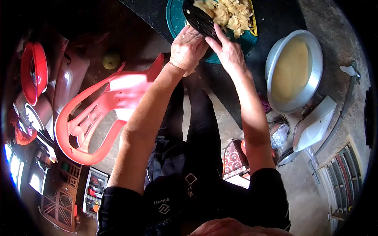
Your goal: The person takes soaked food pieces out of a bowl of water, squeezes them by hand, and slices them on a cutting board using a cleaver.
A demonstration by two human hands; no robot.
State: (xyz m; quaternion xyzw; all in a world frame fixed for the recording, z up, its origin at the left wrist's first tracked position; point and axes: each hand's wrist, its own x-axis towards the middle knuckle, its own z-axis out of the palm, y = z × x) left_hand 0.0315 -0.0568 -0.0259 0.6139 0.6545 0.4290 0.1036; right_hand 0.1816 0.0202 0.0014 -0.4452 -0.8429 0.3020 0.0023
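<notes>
Left hand [189,48], palm down, fingers together, at black slotted tool [200,19] over far teal round tray [171,20]; grip hidden. Right hand [230,54]: thumb and index slightly apart at tool's near end, grip unclear. Thin, crinkled yellowish slices [233,16] heaped right.

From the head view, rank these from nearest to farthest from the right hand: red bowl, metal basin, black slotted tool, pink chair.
Measured across the head view from the right hand:
1. Black slotted tool: at its fingers, over the green tray.
2. Metal basin: to its right.
3. Pink chair: left, beyond the left hand.
4. Red bowl: far left.
</notes>
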